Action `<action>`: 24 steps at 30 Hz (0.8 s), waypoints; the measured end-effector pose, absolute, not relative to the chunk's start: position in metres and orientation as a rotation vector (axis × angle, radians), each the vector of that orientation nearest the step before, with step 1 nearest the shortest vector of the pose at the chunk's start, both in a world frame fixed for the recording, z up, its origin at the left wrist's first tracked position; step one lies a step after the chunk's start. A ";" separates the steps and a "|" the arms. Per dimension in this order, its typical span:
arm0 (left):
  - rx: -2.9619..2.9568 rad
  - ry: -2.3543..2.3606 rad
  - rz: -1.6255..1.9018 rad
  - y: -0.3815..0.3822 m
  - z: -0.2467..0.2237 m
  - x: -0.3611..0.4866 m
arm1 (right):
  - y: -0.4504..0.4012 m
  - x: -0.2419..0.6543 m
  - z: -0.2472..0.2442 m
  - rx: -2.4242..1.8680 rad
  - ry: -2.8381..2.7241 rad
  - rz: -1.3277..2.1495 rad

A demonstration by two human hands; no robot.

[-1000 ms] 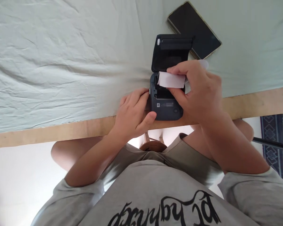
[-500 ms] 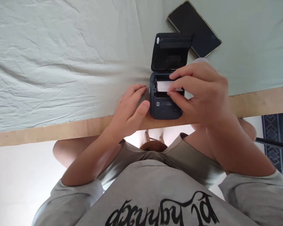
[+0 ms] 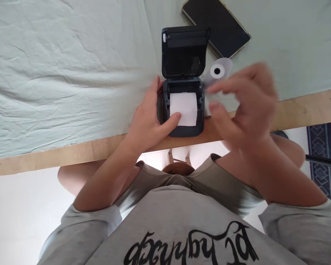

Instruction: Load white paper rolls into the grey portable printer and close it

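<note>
Covering most of the table [image 3: 71, 154], a creased pale green cloth [image 3: 71, 73] spreads from left to right and stops short of a bare wooden strip along the near edge. Beyond that edge, left to right, show the pale floor [image 3: 22, 209], a round brown stool [image 3: 179, 168] between the person's legs, and a dark patterned rug [image 3: 321, 141] with a black bar [image 3: 324, 161] crossing in front of it. The left hand [image 3: 147, 123] is clasped on the left side of a small dark printer [image 3: 193, 131], its thumb lying over the paper [image 3: 186, 103]. The printer sits at the near edge of the table, its long axis running near to far; its lid [image 3: 183, 53] is raised on the far side, and the paper's loose end points to the near side. Just right of it, a white roll [image 3: 217, 76] shows its round end with a dark core, and farther off a phone [image 3: 217, 27] lies aslant, from far left to near right. The right hand [image 3: 245, 105], blurred, is just beside the printer's right side, thumb and forefinger apart.
</note>
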State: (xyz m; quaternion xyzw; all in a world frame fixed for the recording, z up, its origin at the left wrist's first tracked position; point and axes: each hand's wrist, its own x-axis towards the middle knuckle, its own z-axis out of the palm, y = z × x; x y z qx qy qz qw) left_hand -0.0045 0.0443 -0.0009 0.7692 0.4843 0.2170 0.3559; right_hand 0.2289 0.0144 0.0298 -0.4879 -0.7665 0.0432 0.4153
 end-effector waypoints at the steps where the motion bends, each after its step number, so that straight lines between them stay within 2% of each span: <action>1: 1.995 1.243 0.558 0.044 -0.002 -0.006 | 0.020 0.232 0.034 -1.278 -1.897 0.067; 5: 2.030 1.222 0.551 0.044 -0.004 -0.009 | 0.050 0.237 0.042 -1.286 -1.969 0.082; 12: 2.047 1.253 0.561 0.041 -0.005 -0.004 | 0.072 0.218 0.037 -1.133 -1.873 0.393; 18: 1.977 1.271 0.529 0.041 -0.002 0.000 | 0.038 0.216 0.046 -1.237 -1.535 0.228; 24: 1.962 1.206 0.575 0.039 0.004 -0.004 | 0.016 0.218 0.037 -1.566 -1.636 0.687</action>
